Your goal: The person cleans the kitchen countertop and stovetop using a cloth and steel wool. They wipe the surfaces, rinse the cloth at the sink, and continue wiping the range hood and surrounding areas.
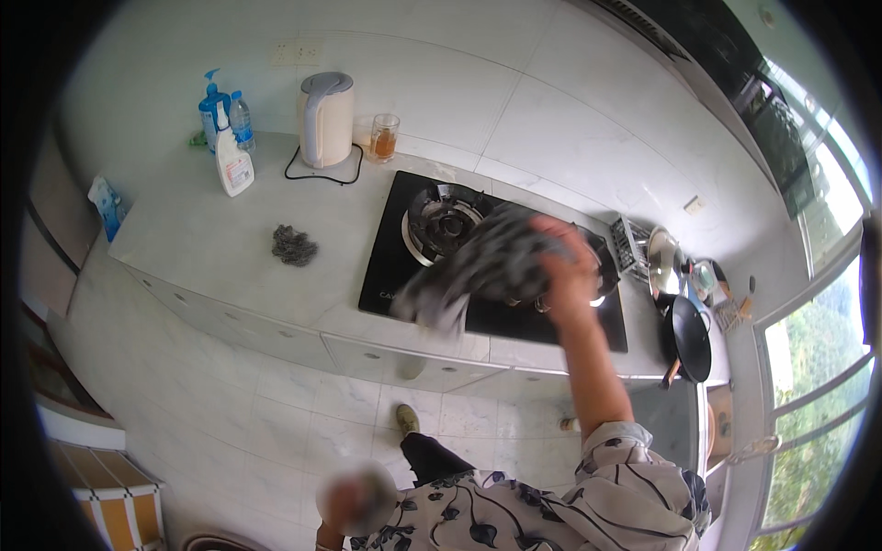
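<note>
My right hand grips a dark grey patterned cloth, which is smeared by motion. The cloth hangs over the black gas hob and hides much of its middle. To the left of the cloth, a burner with its pan support is in plain sight. The right-hand burner is partly covered by my hand and the cloth. Low in the view, beside my patterned shirt, my left hand is blurred, so its fingers and anything in them are unclear.
A steel wool scourer lies on the grey countertop. Behind it stand a white spray bottle, a blue pump bottle, a water bottle, an electric kettle and a glass mug. A black wok sits right of the hob.
</note>
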Available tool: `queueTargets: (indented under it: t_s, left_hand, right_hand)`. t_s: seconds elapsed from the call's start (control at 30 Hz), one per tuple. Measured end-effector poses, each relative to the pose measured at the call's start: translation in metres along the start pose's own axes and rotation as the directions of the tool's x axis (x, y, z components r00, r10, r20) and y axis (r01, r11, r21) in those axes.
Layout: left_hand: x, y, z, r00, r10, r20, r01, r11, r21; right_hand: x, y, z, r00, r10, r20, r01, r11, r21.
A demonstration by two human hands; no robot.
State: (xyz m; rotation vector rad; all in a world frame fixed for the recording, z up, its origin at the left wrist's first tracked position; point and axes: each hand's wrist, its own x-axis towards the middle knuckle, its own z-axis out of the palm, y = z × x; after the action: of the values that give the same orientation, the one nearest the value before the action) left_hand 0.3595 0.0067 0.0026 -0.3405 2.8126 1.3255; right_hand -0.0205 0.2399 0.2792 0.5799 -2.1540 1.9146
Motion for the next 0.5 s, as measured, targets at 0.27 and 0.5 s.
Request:
queueTargets:
  t_s: [0.27, 0.5]
  left_hand:
    - [0.072, 0.002, 0.048, 0.994, -0.028, 0.105, 0.027, 0.999, 0.019]
    - [0.123, 0.021, 0.033, 1.0, -0.007, 0.018, 0.008, 0.999, -0.041]
  right_hand:
    - [0.187, 0.175, -0.097, 0.96, -0.252, -0.123, 0.194, 0.914, -0.355]
    - [0.21, 0.373, -0.134, 0.966, 0.194, 0.17, 0.017, 0.611, -0.791]
